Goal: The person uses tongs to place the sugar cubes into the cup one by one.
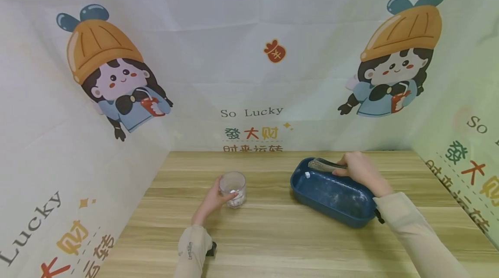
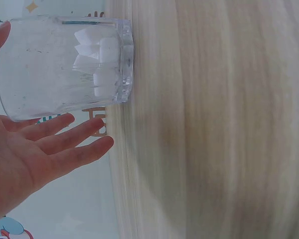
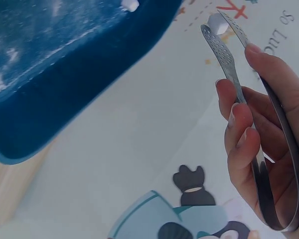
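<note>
On the left, my left hand (image 1: 212,200) holds a clear glass (image 1: 233,182) between thumb and fingers. Several white cubes (image 2: 97,59) lie at the bottom of the glass; the lower three fingers of that hand are spread beside it in the left wrist view. My right hand (image 1: 360,172) grips metal tongs (image 3: 261,169) above the far side of a blue tray (image 1: 335,198). Between the perforated tips of the tongs is a white cube (image 3: 218,23). Another white cube (image 1: 307,175) lies in the tray, near its left end.
Both the glass and the tray are on a wood-grain table (image 1: 257,243). A printed cloth (image 1: 249,79) with cartoon figures hangs behind the table and along its sides.
</note>
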A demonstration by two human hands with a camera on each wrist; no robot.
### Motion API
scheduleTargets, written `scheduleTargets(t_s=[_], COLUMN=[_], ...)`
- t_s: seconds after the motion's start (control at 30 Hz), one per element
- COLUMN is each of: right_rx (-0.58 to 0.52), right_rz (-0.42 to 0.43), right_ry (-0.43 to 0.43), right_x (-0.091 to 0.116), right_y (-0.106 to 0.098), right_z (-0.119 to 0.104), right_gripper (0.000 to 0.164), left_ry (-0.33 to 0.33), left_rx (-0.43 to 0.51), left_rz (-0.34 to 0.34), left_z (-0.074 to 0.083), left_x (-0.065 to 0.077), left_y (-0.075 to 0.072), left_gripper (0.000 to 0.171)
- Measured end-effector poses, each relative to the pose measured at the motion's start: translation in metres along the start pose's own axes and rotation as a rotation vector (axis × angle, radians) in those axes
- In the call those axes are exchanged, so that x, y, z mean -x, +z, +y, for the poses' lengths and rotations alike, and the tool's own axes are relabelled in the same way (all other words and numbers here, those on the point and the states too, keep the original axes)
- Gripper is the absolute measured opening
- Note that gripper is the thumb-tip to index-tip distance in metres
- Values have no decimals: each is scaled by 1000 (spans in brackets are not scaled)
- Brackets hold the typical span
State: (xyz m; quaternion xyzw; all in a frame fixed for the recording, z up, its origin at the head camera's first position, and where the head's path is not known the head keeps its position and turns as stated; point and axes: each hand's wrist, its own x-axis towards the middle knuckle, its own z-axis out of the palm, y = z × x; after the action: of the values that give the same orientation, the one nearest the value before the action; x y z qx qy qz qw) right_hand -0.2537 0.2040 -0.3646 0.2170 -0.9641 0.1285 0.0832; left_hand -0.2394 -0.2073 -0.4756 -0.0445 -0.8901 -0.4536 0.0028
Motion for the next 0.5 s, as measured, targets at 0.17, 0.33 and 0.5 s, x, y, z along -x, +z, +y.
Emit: scheduleTargets(t_s=[0.17, 0.33, 0.5], right_rx=[23, 26, 9], right_rz=[28, 29, 35], right_ry=[-32, -60, -108], right_x=[-4, -11, -19], right_y=[-4, -6, -4], right_z=[-13, -29, -44], right_gripper=[27, 28, 22], left_ry=[18, 26, 22], left_rx=[13, -1, -25], left_rz=[11, 22, 20], left_z=[-1, -1, -3], left_x=[-1, -1, -1], left_y=[0, 0, 1], left_gripper=[86, 86, 87])
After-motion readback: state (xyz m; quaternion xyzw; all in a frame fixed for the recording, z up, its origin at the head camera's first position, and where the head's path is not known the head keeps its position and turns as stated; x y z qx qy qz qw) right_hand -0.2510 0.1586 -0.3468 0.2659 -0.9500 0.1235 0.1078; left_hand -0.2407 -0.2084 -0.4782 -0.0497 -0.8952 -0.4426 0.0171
